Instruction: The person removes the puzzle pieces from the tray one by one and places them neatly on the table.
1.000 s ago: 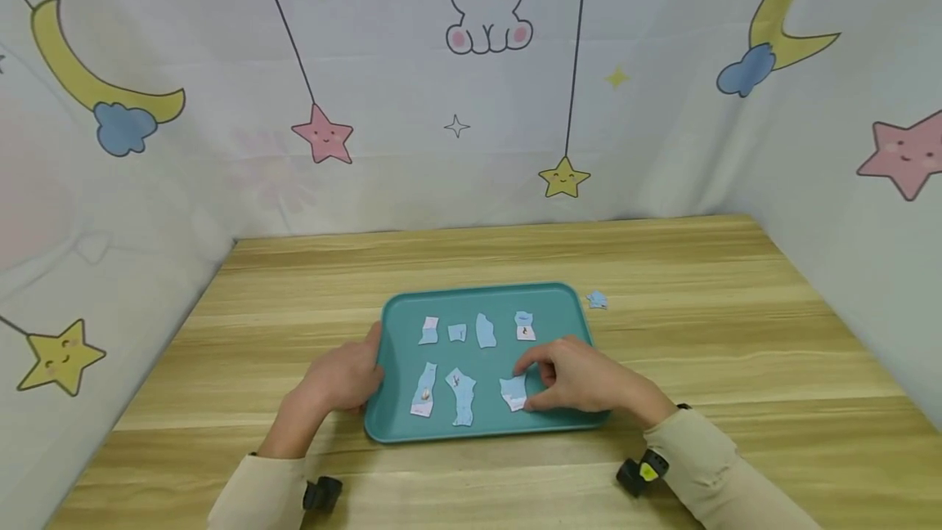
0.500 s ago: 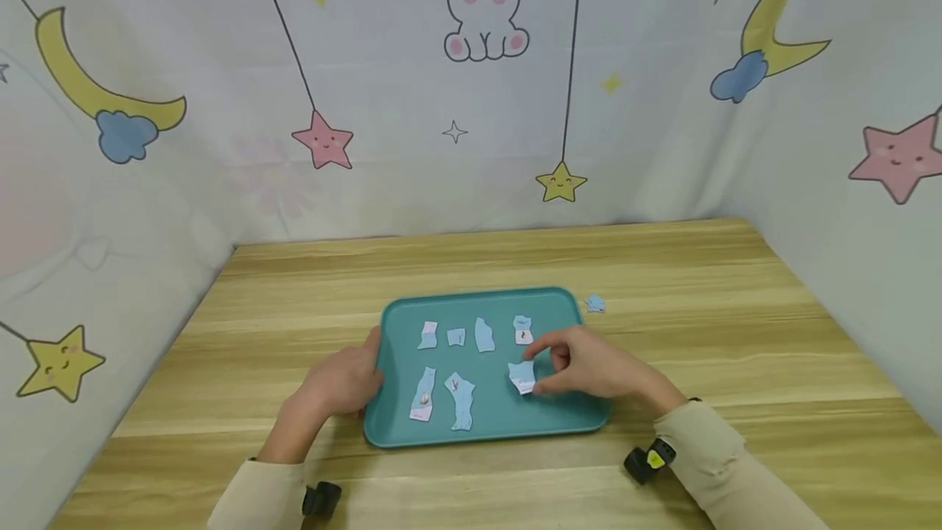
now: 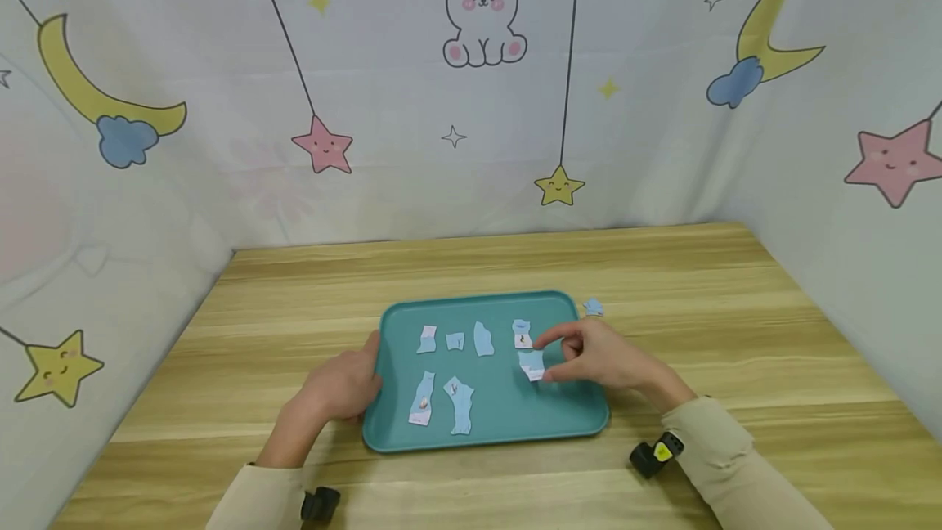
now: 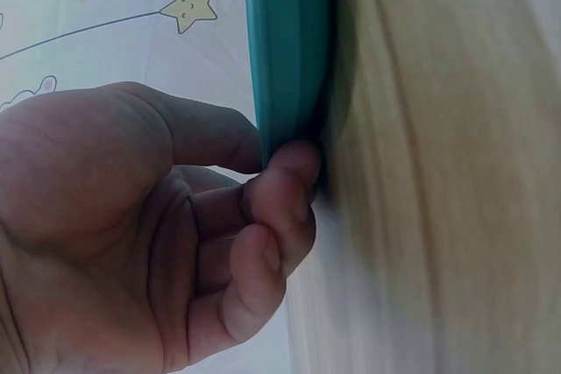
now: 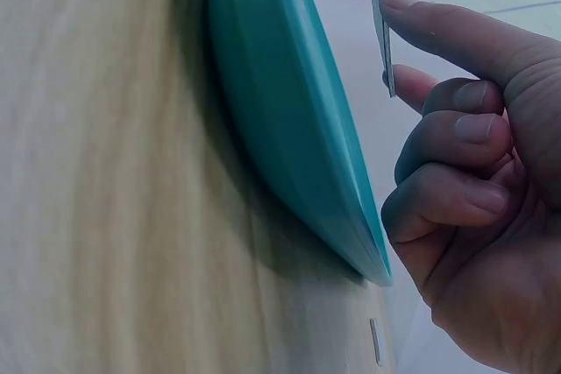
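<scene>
Nearest are beige sleeves (image 3: 702,458), each with a black wrist-worn device (image 3: 320,504). The hands are well apart: the left hand (image 3: 340,387) grips the near-left rim of a teal, rounded rectangular tray (image 3: 508,419); the right hand (image 3: 598,354), covering part of the tray's right side, pinches a jagged pale-blue and whitish flat piece (image 3: 531,366) between thumb and finger, raised above the tray. Two long pale-blue pieces (image 3: 422,399) lie towards the tray's near left. Farther back sits a row of four smaller ones (image 3: 483,339); its rightmost is just beyond the pinched piece. Outside the tray's far-right corner, small blue scraps (image 3: 593,307) lie on the wood-grain table (image 3: 309,280), before a white printed curtain (image 3: 397,88).
</scene>
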Tool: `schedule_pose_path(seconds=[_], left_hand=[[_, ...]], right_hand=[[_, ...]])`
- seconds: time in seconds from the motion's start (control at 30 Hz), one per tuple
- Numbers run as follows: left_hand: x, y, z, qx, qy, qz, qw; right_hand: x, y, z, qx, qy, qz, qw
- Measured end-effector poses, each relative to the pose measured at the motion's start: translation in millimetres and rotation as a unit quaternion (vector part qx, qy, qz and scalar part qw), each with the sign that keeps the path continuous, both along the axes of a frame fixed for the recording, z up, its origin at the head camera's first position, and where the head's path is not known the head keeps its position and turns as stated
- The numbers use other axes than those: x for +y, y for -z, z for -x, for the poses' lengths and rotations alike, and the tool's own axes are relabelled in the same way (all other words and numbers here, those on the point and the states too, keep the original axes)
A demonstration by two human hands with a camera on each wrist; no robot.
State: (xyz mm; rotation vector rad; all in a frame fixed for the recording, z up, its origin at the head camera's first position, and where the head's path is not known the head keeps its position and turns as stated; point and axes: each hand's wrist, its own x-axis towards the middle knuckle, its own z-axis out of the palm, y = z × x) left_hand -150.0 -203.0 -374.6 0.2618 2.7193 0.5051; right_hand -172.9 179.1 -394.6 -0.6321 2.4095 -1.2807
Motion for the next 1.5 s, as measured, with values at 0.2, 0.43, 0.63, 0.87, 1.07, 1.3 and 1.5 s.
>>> schedule_pose_path(seconds=[0.2, 0.43, 0.63, 0.87, 1.07, 1.3, 1.5], left_hand=[[-0.1, 0.0, -0.9, 0.0, 0.0, -0.002, 1.0], [-0.9, 0.0, -1.7, 0.0, 0.0, -0.004, 1.0], [-1.0, 0.3, -1.3, 0.001, 0.0, 0.0, 1.0], [-1.1, 1.1, -1.4, 0.002, 0.0, 0.003, 1.0], [-1.2, 1.2, -1.7, 0.0, 0.0, 0.003, 1.0], [-0.8, 0.2, -2.7, 0.002, 0.002, 0.001, 1.0], [-0.6, 0.6, -2.6, 0.0, 0.001, 0.001, 1.0]], right_hand=[[5, -1.1, 2.5, 0.009, 0.002, 0.011, 0.9999], [11, -3.5, 4.2, 0.005, 0.01, 0.011, 0.9999], [16, -4.6, 5.0, 0.006, 0.016, 0.006, 0.9998], [22, -5.2, 5.5, 0.013, 0.021, 0.009, 0.9997], [27, -4.5, 6.2, 0.014, 0.037, -0.001, 0.9992], [34, -5.1, 7.8, 0.015, 0.048, -0.003, 0.9987], [40, -5.3, 9.2, 0.011, 0.059, 0.006, 0.9982]])
